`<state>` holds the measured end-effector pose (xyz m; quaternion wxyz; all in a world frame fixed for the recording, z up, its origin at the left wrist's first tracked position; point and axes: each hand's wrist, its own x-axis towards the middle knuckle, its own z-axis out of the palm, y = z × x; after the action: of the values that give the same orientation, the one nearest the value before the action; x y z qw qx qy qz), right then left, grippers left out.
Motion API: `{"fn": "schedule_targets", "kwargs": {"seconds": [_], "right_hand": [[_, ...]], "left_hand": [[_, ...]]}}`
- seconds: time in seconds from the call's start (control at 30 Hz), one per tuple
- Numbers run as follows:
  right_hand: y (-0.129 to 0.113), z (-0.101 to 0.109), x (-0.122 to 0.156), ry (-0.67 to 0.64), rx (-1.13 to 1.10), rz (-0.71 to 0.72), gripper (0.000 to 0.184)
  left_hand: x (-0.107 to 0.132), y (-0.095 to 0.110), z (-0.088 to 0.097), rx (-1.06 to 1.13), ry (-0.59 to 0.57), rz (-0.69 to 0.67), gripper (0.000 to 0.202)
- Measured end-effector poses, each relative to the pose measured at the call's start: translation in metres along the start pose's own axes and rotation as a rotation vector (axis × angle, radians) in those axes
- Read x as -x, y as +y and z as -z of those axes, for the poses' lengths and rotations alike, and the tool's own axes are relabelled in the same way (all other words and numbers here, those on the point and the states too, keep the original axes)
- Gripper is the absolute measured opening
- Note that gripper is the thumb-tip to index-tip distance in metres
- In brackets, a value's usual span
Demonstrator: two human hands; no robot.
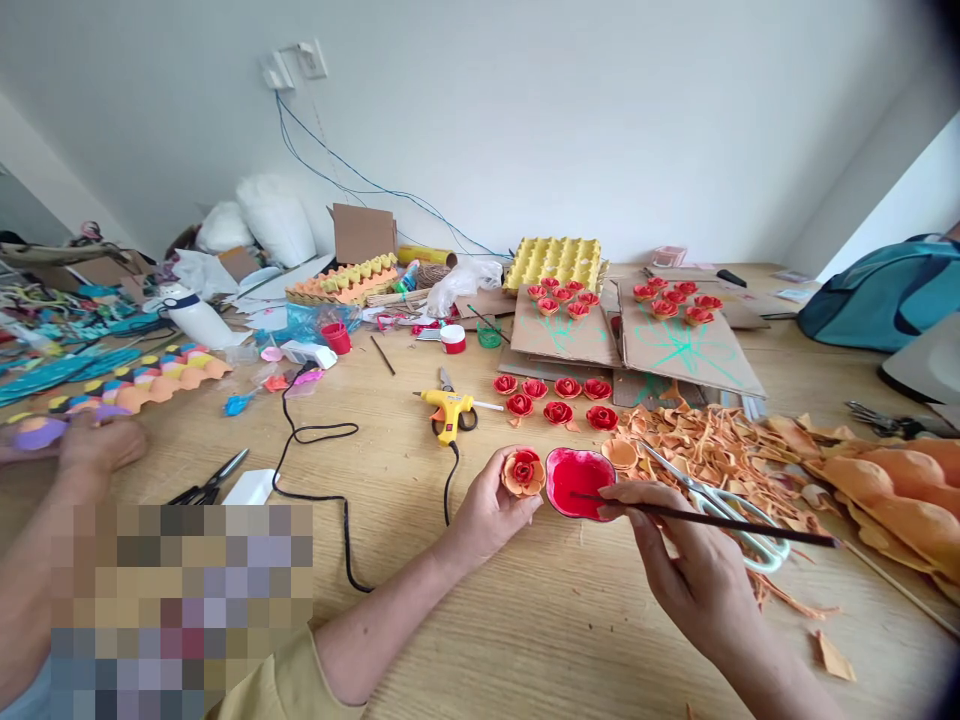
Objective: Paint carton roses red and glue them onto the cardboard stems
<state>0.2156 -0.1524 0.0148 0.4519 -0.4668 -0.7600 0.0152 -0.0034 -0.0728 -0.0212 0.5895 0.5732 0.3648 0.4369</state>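
My left hand [487, 512] pinches a small orange paper rose [523, 472] whose centre is painted red, holding it just above the table. My right hand [679, 555] grips a thin dark paintbrush [720, 521], its tip dipped in a small cup of red paint [577, 482] right beside the rose. Several finished red roses [556, 397] lie in rows beyond the cup.
A yellow glue gun [448, 408] with black cord lies behind my left hand. White-handled scissors [731, 505] rest on a heap of orange scraps [712, 450]. Cardboard sheets [682, 345] carry more roses. Another person's hand [101, 440] rests at left near black scissors [208, 482].
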Motion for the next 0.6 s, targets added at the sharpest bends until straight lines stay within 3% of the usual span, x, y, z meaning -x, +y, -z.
{"fn": "schedule_targets", "kwargs": {"seconds": [0.1,0.33,0.6], "right_hand": [[0.0001,-0.0014,0.0001,-0.005,0.031,-0.004,0.017],[0.0006,-0.0036,0.0008,0.004,0.051,0.012,0.011],[0.0001,-0.0025,-0.003,0.007,0.013,-0.027,0.01]], "left_hand": [[0.0019,0.0024,0.0,-0.009,-0.013,0.012,0.046],[0.0004,0.0007,0.0003,-0.085,0.01,-0.119,0.043],[0.0026,0.0031,-0.0017,-0.058,-0.011,-0.08,0.048]]}}
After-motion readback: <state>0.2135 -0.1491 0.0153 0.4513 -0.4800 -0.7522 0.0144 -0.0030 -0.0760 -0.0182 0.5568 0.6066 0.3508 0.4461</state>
